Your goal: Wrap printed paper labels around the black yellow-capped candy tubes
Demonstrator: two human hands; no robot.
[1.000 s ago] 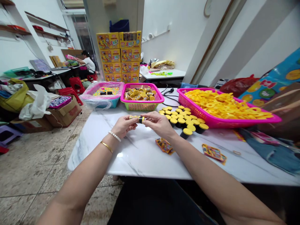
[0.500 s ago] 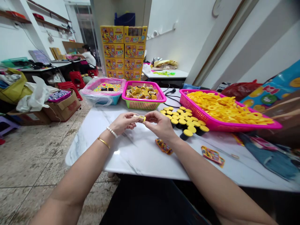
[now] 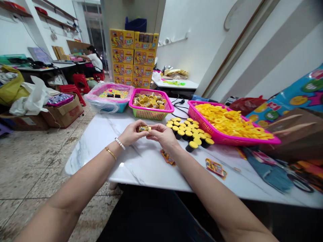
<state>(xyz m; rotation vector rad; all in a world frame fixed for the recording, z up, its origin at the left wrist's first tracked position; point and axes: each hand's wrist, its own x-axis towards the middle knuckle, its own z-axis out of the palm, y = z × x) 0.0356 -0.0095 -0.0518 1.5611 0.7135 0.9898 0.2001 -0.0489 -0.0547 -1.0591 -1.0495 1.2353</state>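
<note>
Over the marble-patterned table [image 3: 136,168], my left hand [image 3: 132,133] is closed round a small gold-labelled bottle [image 3: 144,128] lying sideways between the fingertips. My right hand [image 3: 163,136] pinches its right-hand end, where a pale yellow part shows. Just beyond the hands, a pink and green basket [image 3: 151,114] holds many similar small bottles with yellow ends. To the right of my right hand stand several black tubs with yellow lids [image 3: 193,145]. Printed packets [image 3: 167,157] lie under my right wrist, and more printed packets [image 3: 215,168] are farther right.
A large pink basket [image 3: 219,137] of yellow rings occupies the right side. At back left, a plastic-lined tub [image 3: 111,107] holds colourful beads and two black pieces. Yellow cartons [image 3: 123,55] are stacked behind. A person [image 3: 95,61] sits at a far table.
Both hands have shifted slightly left with the bottle, and more of its label shows now. My right fingers have closed in over its right end. The camera view has turned slightly right.
</note>
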